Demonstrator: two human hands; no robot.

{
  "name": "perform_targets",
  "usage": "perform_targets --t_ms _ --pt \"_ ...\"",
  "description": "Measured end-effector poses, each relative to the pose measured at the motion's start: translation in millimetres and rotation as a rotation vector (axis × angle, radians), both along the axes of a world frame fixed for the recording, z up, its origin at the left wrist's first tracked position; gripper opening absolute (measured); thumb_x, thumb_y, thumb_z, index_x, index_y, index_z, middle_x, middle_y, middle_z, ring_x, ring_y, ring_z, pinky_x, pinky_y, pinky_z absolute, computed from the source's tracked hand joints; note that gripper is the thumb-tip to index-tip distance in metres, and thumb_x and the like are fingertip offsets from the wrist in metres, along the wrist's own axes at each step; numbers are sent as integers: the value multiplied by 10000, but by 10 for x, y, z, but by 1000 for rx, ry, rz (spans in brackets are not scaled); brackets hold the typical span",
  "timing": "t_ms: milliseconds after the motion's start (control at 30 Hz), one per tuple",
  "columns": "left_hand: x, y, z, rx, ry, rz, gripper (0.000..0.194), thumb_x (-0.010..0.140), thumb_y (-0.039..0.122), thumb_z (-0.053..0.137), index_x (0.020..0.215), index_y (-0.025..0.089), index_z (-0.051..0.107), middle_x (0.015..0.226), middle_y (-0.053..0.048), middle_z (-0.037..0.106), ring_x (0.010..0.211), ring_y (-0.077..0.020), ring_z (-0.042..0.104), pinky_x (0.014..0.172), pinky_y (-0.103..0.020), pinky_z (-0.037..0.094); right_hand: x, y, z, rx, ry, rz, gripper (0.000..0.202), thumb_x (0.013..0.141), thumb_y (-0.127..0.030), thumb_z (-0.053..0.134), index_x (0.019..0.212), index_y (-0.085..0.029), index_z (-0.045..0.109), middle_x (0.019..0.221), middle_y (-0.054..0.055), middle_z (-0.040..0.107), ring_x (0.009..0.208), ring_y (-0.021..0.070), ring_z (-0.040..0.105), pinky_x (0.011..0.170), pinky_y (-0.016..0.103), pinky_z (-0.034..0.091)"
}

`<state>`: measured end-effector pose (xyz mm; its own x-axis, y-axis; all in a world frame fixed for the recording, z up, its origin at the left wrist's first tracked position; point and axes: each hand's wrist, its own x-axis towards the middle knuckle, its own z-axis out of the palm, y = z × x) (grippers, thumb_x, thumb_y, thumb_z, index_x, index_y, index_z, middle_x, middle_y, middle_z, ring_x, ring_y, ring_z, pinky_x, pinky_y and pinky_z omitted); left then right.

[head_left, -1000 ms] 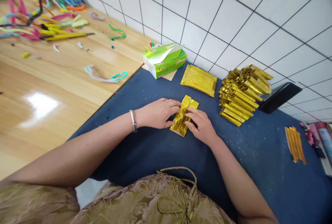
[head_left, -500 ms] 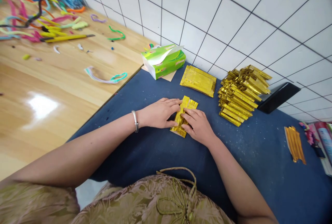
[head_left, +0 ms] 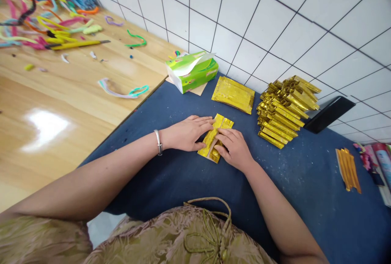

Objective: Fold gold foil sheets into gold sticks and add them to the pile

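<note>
A sheet of gold foil paper [head_left: 210, 137] lies on the dark blue tabletop, its long sides folded in toward the middle, with a strip of the paler inner side showing. My left hand [head_left: 187, 133], a silver bangle at its wrist, holds the left fold between thumb and outstretched fingers. On the right fold, my right hand [head_left: 233, 146] grips the paper with bent fingers and thumb. Behind the hands rests a flat stack of gold foil paper [head_left: 233, 96]. Farther right, many folded gold foil strips [head_left: 279, 119] are heaped in a pile.
A green tissue pack [head_left: 195, 72] stands near the tiled wall. The dark phone [head_left: 330, 114] leans right of the pile. Orange-gold strips [head_left: 348, 170] lie at far right. On the wooden table at left are colourful fuzzy stems [head_left: 61, 23] and a yellow pen-like tool [head_left: 77, 45].
The folds of the gold foil paper have parted slightly near me, baring more of the pale strip. My left thumb has shifted a little left; the right hand has barely moved.
</note>
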<state>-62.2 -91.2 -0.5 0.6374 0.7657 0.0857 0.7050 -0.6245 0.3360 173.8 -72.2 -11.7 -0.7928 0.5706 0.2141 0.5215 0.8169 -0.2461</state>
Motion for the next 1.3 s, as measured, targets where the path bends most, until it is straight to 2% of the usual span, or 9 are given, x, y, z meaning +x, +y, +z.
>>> perform_targets --t_ms 267,533,667,1033,1300 --pt "-31 37 -13 -38 -30 -62 550 858 416 501 1331 170 365 1412 -122 415 1366 -219 283 1075 -371 225 1 10 -8 -9 -23 -6 323 907 -399 460 1132 -206 589 1281 76 552 1173 245 457 991 428 351" --pt "-32 30 -48 -31 14 -71 618 850 456 509 1376 193 321 1459 -113 346 1376 -211 258 1086 -373 182 3 17 17 -32 -25 -69 410 904 -385 461 1259 -184 500 1298 86 533 1187 247 440 1005 420 335" --pt "-23 24 -34 -23 41 -89 581 871 445 482 1382 216 327 1472 -88 329 1388 -207 229 1094 -375 158 24 44 23 -41 -61 -120 412 882 -389 493 1246 -199 511 1323 76 512 1213 261 411 1010 432 318" --pt "-23 25 -43 -21 50 -98 565 881 443 474 1381 221 335 1463 -87 347 1379 -198 251 1106 -364 125 44 71 154 -113 -130 -120 408 828 -339 538 1217 -216 520 1349 68 490 1220 261 409 1015 440 299" --pt "-31 34 -54 -39 14 -116 565 876 423 486 1387 239 332 1470 -73 337 1383 -191 243 1109 -366 117 94 95 64 -93 -72 -105 433 828 -362 537 1232 -208 504 1339 91 493 1213 273 424 1015 457 306"
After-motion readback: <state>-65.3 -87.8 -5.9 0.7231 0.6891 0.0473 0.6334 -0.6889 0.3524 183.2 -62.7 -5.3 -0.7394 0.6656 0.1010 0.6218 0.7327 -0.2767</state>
